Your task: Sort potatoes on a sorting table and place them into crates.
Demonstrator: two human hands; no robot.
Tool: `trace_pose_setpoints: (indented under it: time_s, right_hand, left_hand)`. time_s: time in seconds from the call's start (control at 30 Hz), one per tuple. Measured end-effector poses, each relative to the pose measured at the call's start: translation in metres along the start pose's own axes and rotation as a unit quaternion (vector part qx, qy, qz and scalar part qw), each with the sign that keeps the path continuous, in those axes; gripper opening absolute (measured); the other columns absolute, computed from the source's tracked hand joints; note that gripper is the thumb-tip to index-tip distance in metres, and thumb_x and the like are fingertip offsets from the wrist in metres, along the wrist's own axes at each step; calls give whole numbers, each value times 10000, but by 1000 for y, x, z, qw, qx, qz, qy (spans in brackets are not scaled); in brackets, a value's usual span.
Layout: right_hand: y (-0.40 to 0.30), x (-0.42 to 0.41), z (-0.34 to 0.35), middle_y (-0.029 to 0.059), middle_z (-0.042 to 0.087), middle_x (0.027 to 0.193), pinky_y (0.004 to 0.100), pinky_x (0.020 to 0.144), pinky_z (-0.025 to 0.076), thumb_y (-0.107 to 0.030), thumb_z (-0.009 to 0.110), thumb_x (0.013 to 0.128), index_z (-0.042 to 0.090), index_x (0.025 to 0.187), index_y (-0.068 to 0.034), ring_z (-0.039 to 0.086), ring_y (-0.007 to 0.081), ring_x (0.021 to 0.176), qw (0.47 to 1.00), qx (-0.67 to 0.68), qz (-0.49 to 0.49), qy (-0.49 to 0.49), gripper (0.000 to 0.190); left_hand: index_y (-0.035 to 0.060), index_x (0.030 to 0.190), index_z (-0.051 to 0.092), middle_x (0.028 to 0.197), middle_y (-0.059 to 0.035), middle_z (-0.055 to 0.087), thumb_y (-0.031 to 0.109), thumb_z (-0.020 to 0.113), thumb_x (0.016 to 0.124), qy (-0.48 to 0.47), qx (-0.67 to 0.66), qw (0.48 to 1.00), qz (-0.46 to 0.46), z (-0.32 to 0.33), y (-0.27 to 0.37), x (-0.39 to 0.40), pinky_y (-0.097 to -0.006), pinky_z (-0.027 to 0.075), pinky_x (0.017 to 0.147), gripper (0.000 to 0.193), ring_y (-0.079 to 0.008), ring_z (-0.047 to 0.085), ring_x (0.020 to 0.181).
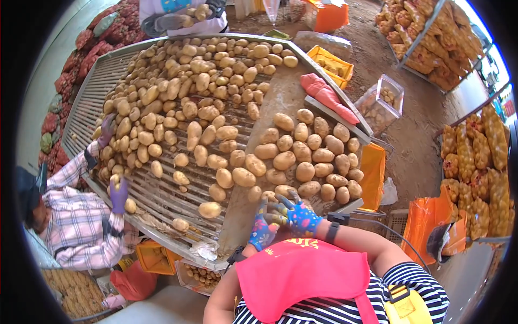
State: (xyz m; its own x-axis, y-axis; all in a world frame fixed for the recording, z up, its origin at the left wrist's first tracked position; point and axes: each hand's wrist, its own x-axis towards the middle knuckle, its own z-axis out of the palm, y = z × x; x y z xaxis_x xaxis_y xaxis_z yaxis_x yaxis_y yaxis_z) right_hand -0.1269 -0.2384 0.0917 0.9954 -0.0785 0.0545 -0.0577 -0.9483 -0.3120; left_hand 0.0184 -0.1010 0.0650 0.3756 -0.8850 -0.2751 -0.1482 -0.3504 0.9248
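My left hand (263, 229), in a blue flowered glove, is at the near edge of the sorting table's flat metal plate (238, 218). Its fingers point at a potato (269, 197); whether it grips anything is hidden. Beside it, my right hand (300, 216) wears a matching glove with grey fingertips. The fingers are spread, close to another potato (285, 190), and no potato shows in its grasp. Many loose potatoes (304, 172) crowd the plate ahead and to the right. More potatoes (190, 109) are heaped across the slatted part of the table (178, 206).
At left, a co-worker's purple-gloved hand (118, 196) holds a potato. Another person (182, 22) holds potatoes at the far side. A metal rail (350, 206) and orange sack (371, 178) border the right end. Yellow crates (347, 79) and bagged potatoes (477, 174) stand around the table.
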Motion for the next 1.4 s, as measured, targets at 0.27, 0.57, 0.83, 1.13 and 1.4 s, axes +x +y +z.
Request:
trace_pose_setpoints:
  time_s: [0.27,0.57,0.83,1.13,1.4]
  right_hand:
    - [60,-67,-15,22,442,1533,671,1132,232,-457,811,618,567,1381,-308,356,434,1420,987,-10,160,26,815]
    - [111,-134,-37,109,430,1533,643,1181,149,-553,797,626,705,1230,-259,354,424,1417,972,-44,230,-29,678]
    - [126,-119,-78,138,616,1304,609,1089,319,-355,814,657,692,1075,-136,530,408,1252,971,-37,170,166,488]
    - [39,82,-19,149,403,1547,653,1166,222,-383,801,711,533,1434,-212,349,391,1446,999,-6,-7,-31,790]
    - [101,4,-16,127,515,1423,557,1171,294,-421,731,799,627,1261,-138,409,407,1382,999,17,6,-38,551]
  left_hand:
    - [44,1396,523,1288,-192,596,122,698,856,95,118,988,-3,-44,-19,-27,-427,461,1044,573,-334,560,1236]
    - [71,1285,620,1278,-206,572,217,750,794,158,426,891,3,-98,-84,-89,-529,440,1018,528,-421,535,1204]
    - [73,1169,669,1174,-179,627,187,687,852,176,468,865,47,-81,-78,-94,-500,466,978,337,-382,561,1160]
    - [75,1111,707,1071,-177,669,164,662,840,215,435,874,17,-74,-64,-96,-470,503,916,289,-358,617,1051]
    - [70,1067,716,994,-168,672,165,678,831,245,439,864,-2,-70,-73,-96,-477,510,865,257,-359,622,968]
